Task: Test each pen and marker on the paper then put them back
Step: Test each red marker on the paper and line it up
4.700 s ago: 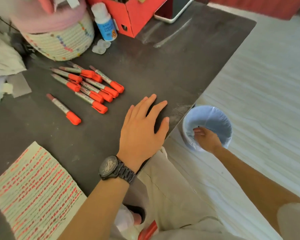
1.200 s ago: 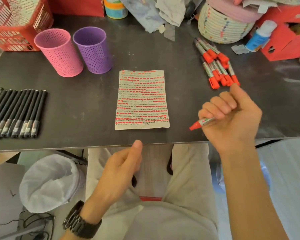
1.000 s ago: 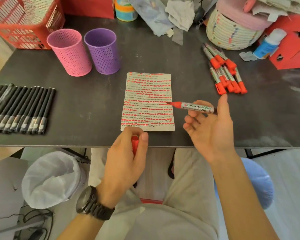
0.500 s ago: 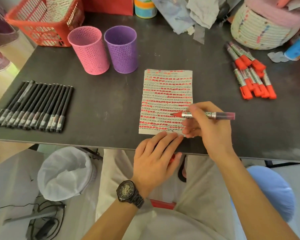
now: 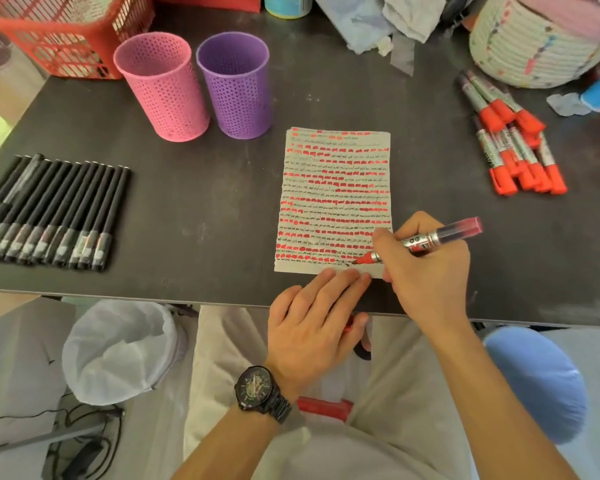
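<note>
A sheet of paper (image 5: pixel 333 188) covered in rows of red dashes and black scribbles lies on the dark table (image 5: pixel 205 220). My right hand (image 5: pixel 426 271) grips an uncapped red marker (image 5: pixel 440 235), whose tip touches the paper's lower right corner. My left hand (image 5: pixel 312 323) presses straight fingers on the paper's bottom edge, while its thumb holds the red cap (image 5: pixel 349 328), mostly hidden under the palm. Several capped red markers (image 5: pixel 513 147) lie in a pile at the right. Several black pens (image 5: pixel 49 213) lie in a row at the left.
A pink mesh cup (image 5: pixel 163 88) and a purple mesh cup (image 5: pixel 236 88) stand behind the paper. A red basket (image 5: pixel 59 32) sits at the back left, a woven basket (image 5: pixel 527 43) at the back right. A white-lined bin (image 5: pixel 118 351) and a blue bin (image 5: pixel 541 382) stand below the table edge.
My right hand came up from the blue bin, took a red marker, and my left hand pulled its cap off. The marker tip has moved down to the paper's lower right corner.
</note>
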The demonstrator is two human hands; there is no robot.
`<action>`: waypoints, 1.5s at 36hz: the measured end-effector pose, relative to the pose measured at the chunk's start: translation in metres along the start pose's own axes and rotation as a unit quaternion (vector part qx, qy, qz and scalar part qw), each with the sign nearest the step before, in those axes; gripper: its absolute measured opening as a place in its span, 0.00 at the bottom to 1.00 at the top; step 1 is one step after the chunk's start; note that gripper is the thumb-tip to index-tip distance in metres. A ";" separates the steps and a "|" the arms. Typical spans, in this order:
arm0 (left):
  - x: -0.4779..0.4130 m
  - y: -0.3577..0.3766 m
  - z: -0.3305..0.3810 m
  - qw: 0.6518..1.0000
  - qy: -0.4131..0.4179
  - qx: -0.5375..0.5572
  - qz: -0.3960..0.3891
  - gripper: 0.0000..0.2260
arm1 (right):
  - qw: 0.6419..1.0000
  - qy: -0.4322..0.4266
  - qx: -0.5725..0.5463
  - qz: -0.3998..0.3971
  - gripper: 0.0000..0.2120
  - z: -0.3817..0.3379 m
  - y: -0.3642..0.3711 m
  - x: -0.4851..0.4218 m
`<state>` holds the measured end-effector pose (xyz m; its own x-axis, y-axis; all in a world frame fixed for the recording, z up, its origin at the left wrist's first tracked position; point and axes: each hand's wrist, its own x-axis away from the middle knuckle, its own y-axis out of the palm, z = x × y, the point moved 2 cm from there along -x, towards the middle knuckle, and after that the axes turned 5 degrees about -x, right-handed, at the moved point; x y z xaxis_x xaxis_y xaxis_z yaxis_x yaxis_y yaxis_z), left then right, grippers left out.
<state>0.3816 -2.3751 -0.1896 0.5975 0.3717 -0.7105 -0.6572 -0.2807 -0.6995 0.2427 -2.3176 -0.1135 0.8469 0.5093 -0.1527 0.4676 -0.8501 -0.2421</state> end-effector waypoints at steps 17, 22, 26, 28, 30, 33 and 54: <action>-0.002 0.001 0.000 1.000 0.001 -0.016 0.013 0.16 | 0.999 -0.022 0.027 -0.013 0.17 -0.004 0.002 0.001; -0.004 0.001 0.000 1.000 -0.001 -0.013 0.013 0.16 | 0.998 -0.027 0.047 -0.016 0.16 -0.004 0.003 0.000; -0.004 0.000 0.001 1.000 -0.001 -0.009 0.016 0.16 | 0.998 -0.028 0.044 -0.018 0.16 -0.006 0.003 0.000; -0.004 0.000 0.001 1.000 -0.002 -0.007 0.015 0.16 | 0.999 -0.028 0.039 -0.022 0.16 -0.007 0.003 0.001; -0.003 0.001 0.001 1.000 -0.003 -0.006 0.017 0.16 | 0.999 -0.026 0.037 -0.020 0.16 -0.007 0.002 0.001; -0.002 0.002 0.000 1.000 -0.006 0.001 0.019 0.16 | 0.999 -0.023 0.036 -0.015 0.16 -0.006 0.002 0.000; -0.002 0.000 0.001 1.000 -0.007 -0.002 0.007 0.16 | 0.999 -0.030 0.020 -0.013 0.17 -0.004 0.001 0.000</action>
<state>0.3801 -2.3752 -0.1875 0.5809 0.3805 -0.7195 -0.6639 -0.2899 -0.6893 0.2448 -2.3191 -0.1098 0.8175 0.5392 -0.2023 0.4781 -0.8312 -0.2837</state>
